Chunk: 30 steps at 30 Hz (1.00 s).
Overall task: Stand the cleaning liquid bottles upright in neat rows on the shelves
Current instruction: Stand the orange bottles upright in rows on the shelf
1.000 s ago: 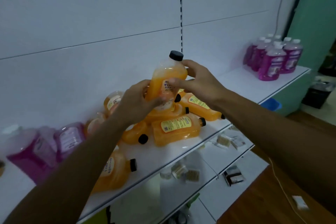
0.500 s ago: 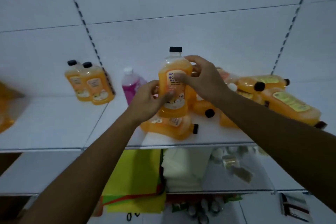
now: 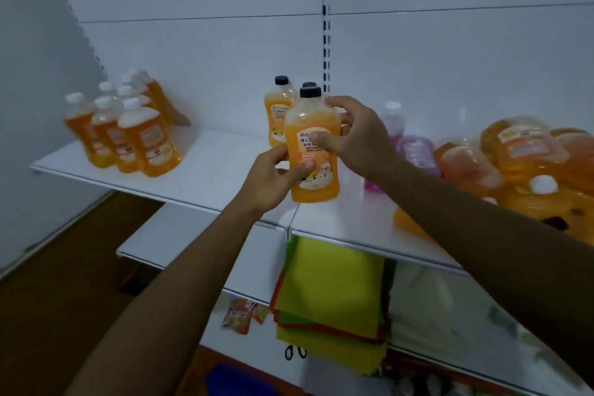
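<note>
Head view: both hands (left (image 3: 273, 178), right (image 3: 353, 135)) still grip orange bottle (image 3: 313, 151), now carried leftward.

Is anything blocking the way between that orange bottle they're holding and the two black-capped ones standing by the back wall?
Nothing visible does. The held orange bottle, gripped by the left hand and right hand, hangs just in front of the two standing black-capped bottles.

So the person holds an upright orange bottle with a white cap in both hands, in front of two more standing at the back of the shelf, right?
Not quite: the cap is black, not white, as the head view shows. The orange bottle is upright, gripped by the left hand and the right hand, in front of two standing bottles on the shelf.
</note>
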{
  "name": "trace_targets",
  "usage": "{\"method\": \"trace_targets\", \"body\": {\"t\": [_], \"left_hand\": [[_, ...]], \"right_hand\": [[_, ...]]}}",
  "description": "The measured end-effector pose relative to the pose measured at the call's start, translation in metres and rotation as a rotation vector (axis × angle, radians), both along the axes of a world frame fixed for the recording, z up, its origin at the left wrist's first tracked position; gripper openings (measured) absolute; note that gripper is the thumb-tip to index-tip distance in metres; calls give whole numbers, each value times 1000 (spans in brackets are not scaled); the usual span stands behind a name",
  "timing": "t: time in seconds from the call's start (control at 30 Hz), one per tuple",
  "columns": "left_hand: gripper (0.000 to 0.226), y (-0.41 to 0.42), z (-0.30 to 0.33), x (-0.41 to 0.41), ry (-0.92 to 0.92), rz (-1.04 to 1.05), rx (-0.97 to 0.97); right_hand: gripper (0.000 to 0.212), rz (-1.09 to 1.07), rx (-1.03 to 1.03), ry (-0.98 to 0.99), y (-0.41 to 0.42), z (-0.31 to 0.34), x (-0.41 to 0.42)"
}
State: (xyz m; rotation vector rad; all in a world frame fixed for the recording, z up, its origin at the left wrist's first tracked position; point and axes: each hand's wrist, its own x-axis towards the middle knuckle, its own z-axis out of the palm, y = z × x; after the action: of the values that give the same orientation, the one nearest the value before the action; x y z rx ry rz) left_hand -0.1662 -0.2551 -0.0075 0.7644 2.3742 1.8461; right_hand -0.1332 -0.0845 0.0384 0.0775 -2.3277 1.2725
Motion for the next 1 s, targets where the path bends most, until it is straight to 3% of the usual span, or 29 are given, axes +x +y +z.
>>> {"method": "trace_targets", "body": {"t": [0.27, 0.5, 0.7, 1.0], "left_hand": [[44, -15, -40, -62, -90, 132, 80], [38, -4, -47, -109, -1, 134, 43], [40, 0, -58, -131, -6, 106, 13], [52, -3, -61, -129, 59, 107, -100]], "right_hand": [[66, -94, 114, 5, -41, -38, -70], [62, -148, 125, 30, -34, -54, -122], [61, -236, 227, 74, -30, -61, -136], [62, -228, 167, 15, -39, -64, -132]]}}
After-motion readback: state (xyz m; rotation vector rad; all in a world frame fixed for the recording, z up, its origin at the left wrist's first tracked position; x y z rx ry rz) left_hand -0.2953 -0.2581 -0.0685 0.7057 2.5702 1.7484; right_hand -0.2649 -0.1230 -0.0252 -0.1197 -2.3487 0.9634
